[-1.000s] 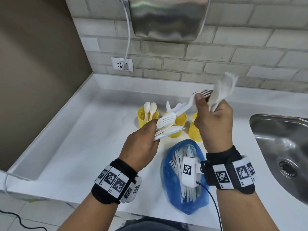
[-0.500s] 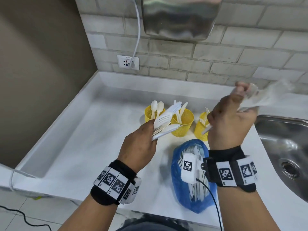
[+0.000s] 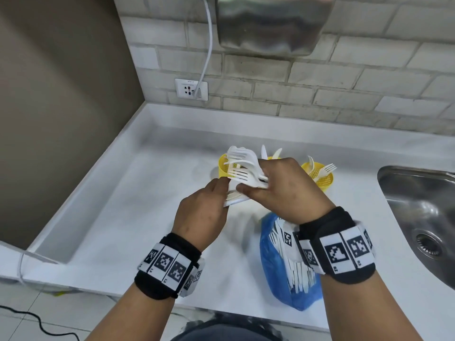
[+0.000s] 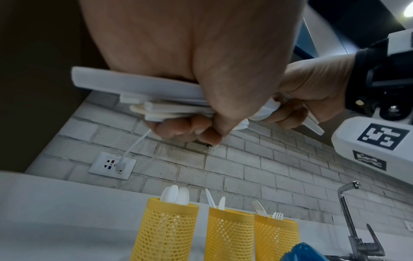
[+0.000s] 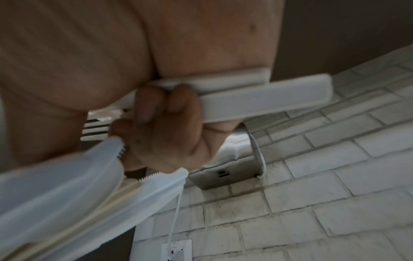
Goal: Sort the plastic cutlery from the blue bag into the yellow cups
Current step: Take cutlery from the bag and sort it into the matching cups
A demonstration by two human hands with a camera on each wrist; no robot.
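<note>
Hands meet above the counter (image 3: 103,217) in head view: left hand (image 3: 200,214) grips a cutlery bundle (image 3: 242,168), right hand (image 3: 286,190) pinches it too. Blue bag (image 3: 275,274) lies below right wrist; middle yellow cup mostly hidden.
Left wrist view: fingers (image 4: 178,127) curl round handles; three yellow cups (image 4: 230,234) stand below.
Right wrist view: blurred, fingers (image 5: 161,104) wrap handles.

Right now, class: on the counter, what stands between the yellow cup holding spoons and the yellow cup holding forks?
A third yellow cup holding knives stands between the spoon cup and the fork cup. The left wrist view shows this row plainly.
</note>
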